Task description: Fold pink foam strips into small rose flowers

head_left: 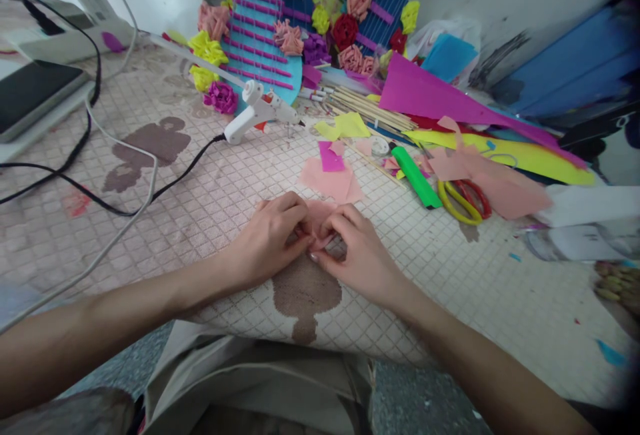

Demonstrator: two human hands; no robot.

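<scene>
Close to the table's front edge, a piece of pink crepe paper (320, 211) is pinched between both hands. My left hand (283, 232) grips its left side with thumb and fingers together. On the other side, my right hand (357, 248) pinches the paper the same way, so the fingertips of both hands nearly meet. The part between the fingertips is mostly hidden. Just beyond lie more flat pink paper pieces (325, 182) with a small magenta piece (331, 156) on top.
A white glue gun (257, 114) lies behind, its black cord running left. To the right are a green cutter (415, 177), scissors with yellow and red handles (460, 202), and wooden sticks (370, 107). Paper flowers (207, 52) and blue panels (260, 22) stand at the back.
</scene>
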